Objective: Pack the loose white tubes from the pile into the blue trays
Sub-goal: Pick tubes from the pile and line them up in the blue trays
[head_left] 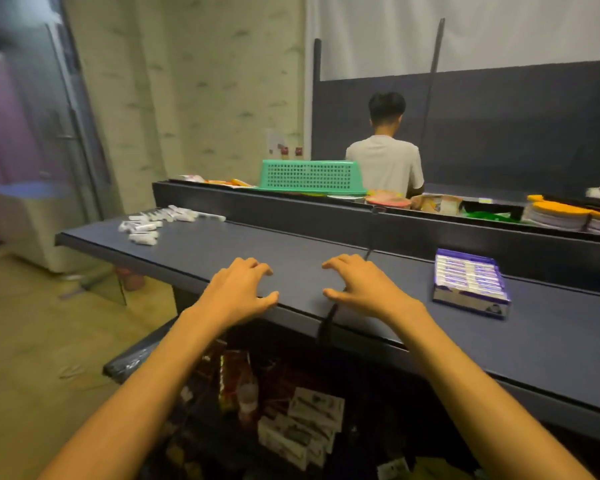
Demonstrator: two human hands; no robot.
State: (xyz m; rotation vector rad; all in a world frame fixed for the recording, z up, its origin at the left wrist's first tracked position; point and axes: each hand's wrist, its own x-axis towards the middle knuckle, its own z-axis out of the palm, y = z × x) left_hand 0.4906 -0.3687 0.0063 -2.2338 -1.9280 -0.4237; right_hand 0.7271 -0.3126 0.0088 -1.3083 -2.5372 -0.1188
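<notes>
Both hands are resting with fingers spread, holding nothing, on the dark worktop [222, 244], the left hand [240, 289] lying nearer the pile of loose white tubes [156, 221] toward the frame's upper left, seemingly lengthwise across it, the right hand [359, 286] nearer the blue cardboard tray [470, 284].

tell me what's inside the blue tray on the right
The blue tray holds a row of white tubes lying side by side, filling it. Anything beneath that row is covered.
</notes>
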